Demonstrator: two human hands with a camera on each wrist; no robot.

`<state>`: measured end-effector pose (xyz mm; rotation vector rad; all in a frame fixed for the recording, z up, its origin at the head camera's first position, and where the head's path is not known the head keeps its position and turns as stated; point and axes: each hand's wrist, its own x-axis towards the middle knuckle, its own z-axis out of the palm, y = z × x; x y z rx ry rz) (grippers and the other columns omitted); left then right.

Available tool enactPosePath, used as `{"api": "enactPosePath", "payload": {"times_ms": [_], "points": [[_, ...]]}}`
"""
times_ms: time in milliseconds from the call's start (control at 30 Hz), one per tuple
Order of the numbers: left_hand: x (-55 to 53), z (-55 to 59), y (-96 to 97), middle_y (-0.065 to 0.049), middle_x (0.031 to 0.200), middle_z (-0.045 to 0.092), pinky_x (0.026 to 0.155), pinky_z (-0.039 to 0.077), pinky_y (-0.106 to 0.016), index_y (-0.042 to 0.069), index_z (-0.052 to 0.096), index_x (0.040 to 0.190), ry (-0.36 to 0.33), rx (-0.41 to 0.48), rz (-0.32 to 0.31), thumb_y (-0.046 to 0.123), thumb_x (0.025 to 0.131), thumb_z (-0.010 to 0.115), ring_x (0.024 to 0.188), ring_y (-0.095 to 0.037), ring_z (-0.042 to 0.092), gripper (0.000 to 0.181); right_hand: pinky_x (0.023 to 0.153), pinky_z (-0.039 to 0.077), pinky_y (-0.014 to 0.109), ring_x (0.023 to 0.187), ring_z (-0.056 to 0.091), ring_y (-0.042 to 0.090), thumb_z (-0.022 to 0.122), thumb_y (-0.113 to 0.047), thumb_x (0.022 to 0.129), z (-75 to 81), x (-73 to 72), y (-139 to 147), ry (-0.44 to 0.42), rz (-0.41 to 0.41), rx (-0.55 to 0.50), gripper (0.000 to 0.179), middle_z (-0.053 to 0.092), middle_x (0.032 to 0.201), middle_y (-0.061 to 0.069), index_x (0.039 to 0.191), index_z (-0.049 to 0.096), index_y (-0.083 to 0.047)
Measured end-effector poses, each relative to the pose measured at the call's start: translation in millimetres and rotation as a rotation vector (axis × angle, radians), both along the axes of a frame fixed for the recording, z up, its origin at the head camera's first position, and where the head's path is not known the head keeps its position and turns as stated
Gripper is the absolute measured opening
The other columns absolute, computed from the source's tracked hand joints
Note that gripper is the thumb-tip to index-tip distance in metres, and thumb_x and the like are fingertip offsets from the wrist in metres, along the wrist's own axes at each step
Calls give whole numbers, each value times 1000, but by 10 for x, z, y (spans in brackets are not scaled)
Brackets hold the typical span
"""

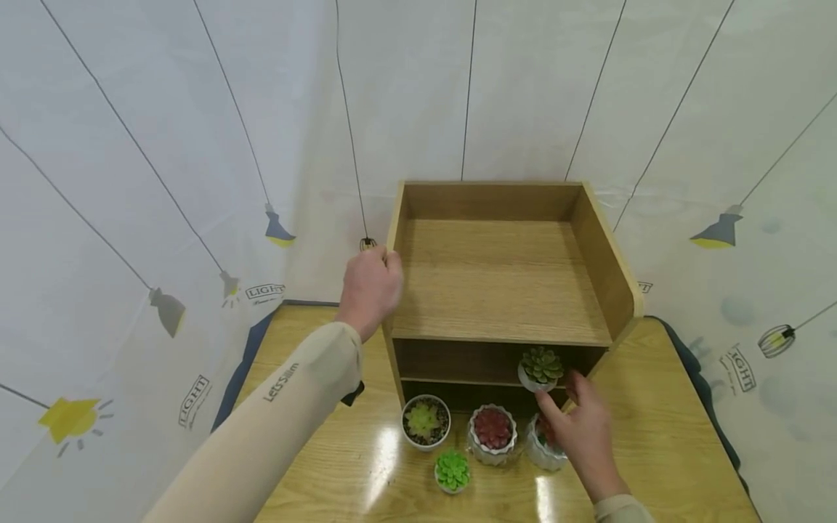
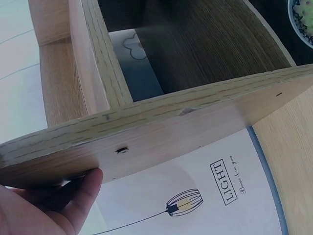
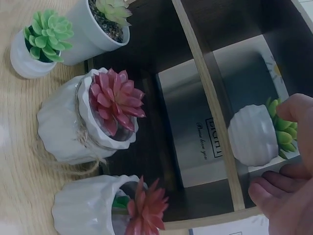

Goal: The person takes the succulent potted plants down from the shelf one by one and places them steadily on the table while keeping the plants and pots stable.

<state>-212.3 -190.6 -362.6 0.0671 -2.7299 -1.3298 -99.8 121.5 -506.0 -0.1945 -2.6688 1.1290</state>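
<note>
A small wooden shelf unit [image 1: 500, 276] stands on the table. My left hand [image 1: 373, 283] holds its left side, the thumb [image 2: 90, 193] against the outer face of the side panel and the other fingers partly hidden. A green succulent in a small white pot [image 3: 254, 136] sits at the right end of the middle shelf. Around it is my right hand [image 1: 585, 425], thumb close to the leaves and fingers spread on the other side, a gap showing between them and the pot.
In front of the shelf stand a pale green succulent in a white pot [image 1: 426, 423], a small bright green one [image 1: 453, 471] and two red succulents in ribbed white pots, one in the middle [image 1: 492, 434] and one at right [image 1: 546, 447]. A lamp-print curtain [image 1: 516, 87] hangs behind the table.
</note>
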Motion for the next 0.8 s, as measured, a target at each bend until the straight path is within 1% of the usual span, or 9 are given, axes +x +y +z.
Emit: {"api": "enactPosePath", "payload": {"times_ms": [100, 167, 233, 267, 333, 400, 467, 500, 800], "points": [[2, 1, 1, -9, 77, 51, 48, 41, -27, 9, 50, 80, -4, 6, 1, 25, 110, 35, 55, -15, 44, 37, 91, 54, 55, 102, 70, 45, 76, -24, 92, -23, -43, -39, 2, -16, -3, 59, 64, 124, 32, 136, 56, 10], [2, 3, 2, -8, 77, 51, 47, 41, -27, 9, 50, 80, -6, 9, 1, 25, 110, 35, 54, -15, 44, 37, 75, 58, 46, 77, 72, 36, 77, -25, 92, -37, -73, -65, -2, -19, -45, 55, 66, 121, 31, 132, 57, 7], [6, 3, 4, -8, 77, 52, 47, 41, -27, 9, 51, 80, -4, 10, 3, 24, 110, 36, 54, -15, 44, 37, 57, 56, 38, 55, 65, 29, 78, -24, 91, -47, -104, -89, -11, -23, -99, 52, 67, 118, 30, 130, 58, 5], [7, 5, 6, -8, 77, 52, 47, 41, -27, 9, 51, 80, -2, 9, 3, 24, 110, 36, 54, -15, 44, 37, 56, 55, 36, 60, 67, 29, 78, -24, 91, -52, -117, -99, -13, -29, -101, 54, 66, 119, 31, 131, 57, 6], [7, 5, 5, -9, 78, 52, 47, 41, -26, 9, 51, 81, -2, 9, 2, 24, 110, 36, 54, -14, 44, 36, 58, 57, 41, 64, 69, 36, 78, -24, 90, -64, -139, -111, -19, -26, -117, 55, 64, 119, 33, 131, 56, 7], [10, 5, 6, -9, 77, 52, 46, 41, -26, 8, 53, 82, -5, 13, 1, 24, 110, 36, 53, -14, 44, 36, 73, 58, 51, 86, 71, 43, 79, -25, 89, -85, -155, -119, -8, -31, -89, 57, 63, 118, 33, 130, 56, 8], [10, 3, 6, -9, 77, 52, 45, 40, -26, 8, 54, 83, -6, 15, 0, 24, 110, 36, 52, -14, 43, 36, 86, 54, 58, 107, 65, 47, 80, -26, 89, -109, -170, -121, -2, -35, -57, 58, 61, 118, 32, 129, 56, 9], [10, 3, 6, -9, 77, 52, 45, 40, -26, 8, 54, 84, -7, 16, 0, 23, 110, 35, 52, -14, 43, 36, 88, 53, 60, 108, 65, 48, 80, -26, 88, -120, -177, -119, -1, -35, -55, 58, 61, 118, 31, 128, 57, 9], [6, 2, 18, -8, 77, 52, 47, 41, -26, 9, 51, 79, 11, 10, 4, 23, 110, 36, 54, -15, 44, 37, 86, 51, 57, 103, 64, 44, 82, -22, 85, -177, -210, -115, 45, -59, -53, 63, 62, 115, 30, 131, 56, 11]]}}
